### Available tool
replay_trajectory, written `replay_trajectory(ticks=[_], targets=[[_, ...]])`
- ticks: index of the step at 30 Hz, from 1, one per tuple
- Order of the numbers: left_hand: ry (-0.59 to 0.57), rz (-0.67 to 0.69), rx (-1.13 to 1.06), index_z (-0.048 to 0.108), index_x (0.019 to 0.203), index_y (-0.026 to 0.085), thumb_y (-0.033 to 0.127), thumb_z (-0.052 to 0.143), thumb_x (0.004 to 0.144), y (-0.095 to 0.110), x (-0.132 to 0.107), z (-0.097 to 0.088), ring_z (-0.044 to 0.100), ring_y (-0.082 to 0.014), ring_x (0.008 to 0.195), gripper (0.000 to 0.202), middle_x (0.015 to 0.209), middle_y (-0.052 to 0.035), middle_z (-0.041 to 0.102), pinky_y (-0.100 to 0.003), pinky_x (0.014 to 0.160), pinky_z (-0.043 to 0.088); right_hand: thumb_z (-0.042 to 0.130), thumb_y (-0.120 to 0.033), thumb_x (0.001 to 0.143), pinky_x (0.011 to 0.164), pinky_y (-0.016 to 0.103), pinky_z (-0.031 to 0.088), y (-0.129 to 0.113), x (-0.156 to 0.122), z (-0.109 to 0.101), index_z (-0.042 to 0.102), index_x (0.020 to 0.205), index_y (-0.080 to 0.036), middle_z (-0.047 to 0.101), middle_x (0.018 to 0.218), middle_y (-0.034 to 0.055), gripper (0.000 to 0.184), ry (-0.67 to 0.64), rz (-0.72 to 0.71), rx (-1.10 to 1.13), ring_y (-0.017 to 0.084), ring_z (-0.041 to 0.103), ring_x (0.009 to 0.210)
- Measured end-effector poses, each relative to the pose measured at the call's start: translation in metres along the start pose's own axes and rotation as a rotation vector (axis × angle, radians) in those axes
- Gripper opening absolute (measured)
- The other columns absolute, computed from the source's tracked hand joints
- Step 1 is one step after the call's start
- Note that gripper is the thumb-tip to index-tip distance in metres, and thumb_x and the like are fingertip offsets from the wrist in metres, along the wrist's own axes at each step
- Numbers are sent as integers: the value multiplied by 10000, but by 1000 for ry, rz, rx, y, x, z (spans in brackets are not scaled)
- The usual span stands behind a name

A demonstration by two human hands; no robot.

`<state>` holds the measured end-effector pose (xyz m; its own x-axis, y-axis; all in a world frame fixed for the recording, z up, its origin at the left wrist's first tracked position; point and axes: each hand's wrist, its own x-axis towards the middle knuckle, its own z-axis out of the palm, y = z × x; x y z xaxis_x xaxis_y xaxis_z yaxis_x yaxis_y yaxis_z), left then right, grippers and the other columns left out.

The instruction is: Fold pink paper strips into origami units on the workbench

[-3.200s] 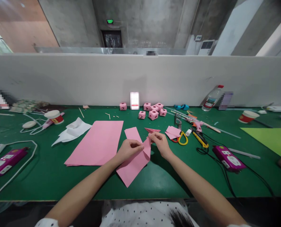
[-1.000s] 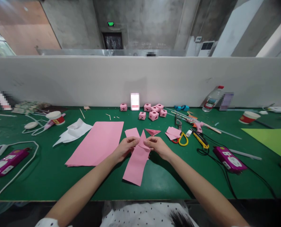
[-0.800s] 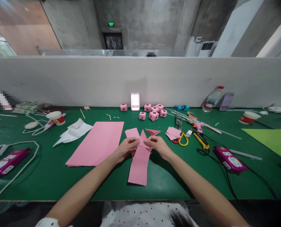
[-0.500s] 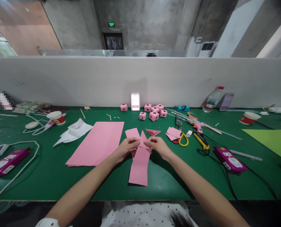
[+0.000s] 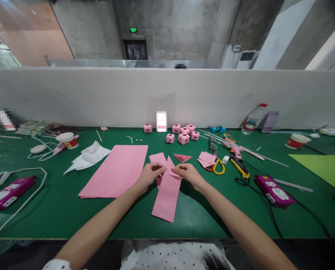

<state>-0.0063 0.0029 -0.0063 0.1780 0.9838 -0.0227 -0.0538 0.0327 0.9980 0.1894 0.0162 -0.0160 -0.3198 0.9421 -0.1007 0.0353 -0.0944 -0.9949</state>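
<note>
Between my two hands is a long strip of pink paper [image 5: 166, 197], its far end folded to a point and its near end hanging toward the table's front edge. My left hand [image 5: 153, 174] pinches the folded part from the left. From the right, my right hand [image 5: 186, 173] pinches it with thumb and finger. Partly under the strip and my left fingers lies another pink paper piece [image 5: 157, 158]. Just beyond my right hand rests a folded pink paper triangle [image 5: 182, 158]. Small pink paper squares [image 5: 207, 159] lie farther right, on scissors [image 5: 218, 166].
A stack of pink sheets [image 5: 119, 168] and crumpled white tissue [image 5: 88, 155] lie left. Several pink paper cubes [image 5: 183, 138] stand at the back near a phone [image 5: 161, 122]. Rightward are a utility knife [image 5: 240, 167], a glue gun [image 5: 235, 150], a purple box [image 5: 274, 190] with cables, and a bottle [image 5: 253, 120].
The near end of the pink strip has swung slightly to the left and tilted. My left hand has shifted a little; my right hand stays nearly in place.
</note>
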Motion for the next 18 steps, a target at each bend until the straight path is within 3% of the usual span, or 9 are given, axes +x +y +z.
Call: replay_trajectory(ticks=[7, 12, 18], targets=[[-12, -6, 47, 642, 713, 143, 416, 751, 669, -2, 2, -3, 507, -84, 549, 297, 642, 13, 564, -208, 538, 410, 752, -534, 651, 535, 239, 365, 3, 1, 0, 652, 684, -142, 556, 590, -9, 406, 10, -25, -70, 103, 475, 544], [-67, 31, 80, 615, 751, 151, 455, 702, 723, -3, 3, 3, 418, -69, 516, 317, 626, 30, 521, -189, 480, 304, 738, -551, 659, 507, 233, 346, 7, 1, 9, 654, 657, -152, 568, 570, -6, 408, -27, -48, -119, 101, 466, 517], [10, 64, 165, 561, 602, 138, 479, 690, 731, -7, 26, 5, 416, -98, 562, 387, 577, 24, 483, -215, 522, 305, 724, -578, 661, 473, 227, 299, 11, 16, 12, 622, 646, -165, 504, 542, -28, 425, -17, 50, -105, 90, 401, 493]])
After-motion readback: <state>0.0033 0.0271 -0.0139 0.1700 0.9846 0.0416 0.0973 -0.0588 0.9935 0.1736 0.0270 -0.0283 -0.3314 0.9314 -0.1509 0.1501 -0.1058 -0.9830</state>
